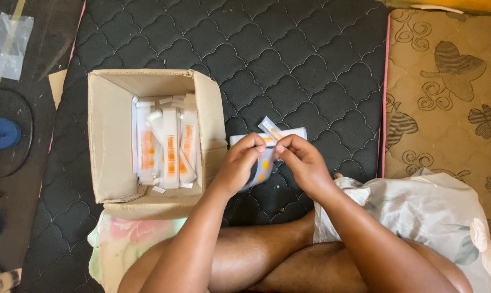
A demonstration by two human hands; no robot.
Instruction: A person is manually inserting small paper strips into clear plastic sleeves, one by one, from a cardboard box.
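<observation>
Both the left hand (239, 165) and right hand (302, 160) gripped a white-and-orange sachet (266, 142) over the black mattress (289, 59), just beside a box (107, 135) of sachets.

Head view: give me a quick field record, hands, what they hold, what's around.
left hand: pinches a small white packet with orange marks
right hand: pinches the same packet from the other side
contact: both hands meet on it, above the quilt
cardboard box: open, left of the hands, holds more white-and-orange packets
surface: black quilted mattress
right edge: brown patterned mat
person: seated cross-legged
</observation>
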